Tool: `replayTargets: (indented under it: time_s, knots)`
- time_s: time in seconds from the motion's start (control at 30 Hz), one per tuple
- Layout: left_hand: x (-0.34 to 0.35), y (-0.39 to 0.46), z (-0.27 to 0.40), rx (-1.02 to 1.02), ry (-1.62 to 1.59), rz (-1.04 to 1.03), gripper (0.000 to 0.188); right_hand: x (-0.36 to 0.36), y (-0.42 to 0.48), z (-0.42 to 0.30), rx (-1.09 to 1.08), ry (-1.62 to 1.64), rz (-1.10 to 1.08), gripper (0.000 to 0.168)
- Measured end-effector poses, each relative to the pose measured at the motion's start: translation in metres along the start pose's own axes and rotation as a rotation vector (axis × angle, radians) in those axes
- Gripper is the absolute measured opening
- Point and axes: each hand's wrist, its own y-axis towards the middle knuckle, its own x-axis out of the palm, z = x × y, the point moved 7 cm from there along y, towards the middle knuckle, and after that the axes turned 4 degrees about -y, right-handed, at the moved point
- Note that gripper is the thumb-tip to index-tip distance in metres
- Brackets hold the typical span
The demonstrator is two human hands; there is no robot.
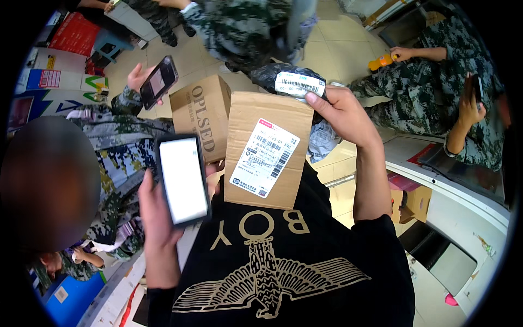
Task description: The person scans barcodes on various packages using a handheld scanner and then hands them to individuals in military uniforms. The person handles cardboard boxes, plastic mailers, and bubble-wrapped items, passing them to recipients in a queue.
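My left hand (157,216) grips a dark smartphone (184,180) with a bright, washed-out screen. My right hand (343,114) pinches a black plastic mailing bag (267,77) with a white barcode label, its thumb close to the upper right corner of a flat brown cardboard parcel (241,143). That parcel bears a white shipping label (265,157) and stands tilted before my black T-shirt (310,278). Behind its left side is a larger printed cardboard box (200,118); what supports it is hidden. A crumpled grey plastic package (322,141) hangs below my right hand.
Several people in camouflage clothing stand close around. At left, one person's hand (139,77) holds a phone (159,81). To the right, another person holds an orange drink bottle (382,62). A white counter (433,180) runs along the right; a blue stool (110,45) stands at upper left.
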Motion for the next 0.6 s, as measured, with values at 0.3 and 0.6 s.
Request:
replayTargets:
  time_s: [0.3,0.6]
  knots:
    - [0.08,-0.105,-0.042,-0.731,-0.161,-0.44,0.072,-0.031,-0.011,-0.009,-0.015,-0.144,0.003,0.047]
    - [0.045,-0.049,-0.027,-0.123,0.103,-0.212,0.102,-0.022,-0.01,-0.013,-0.142,-0.036,0.031,0.04]
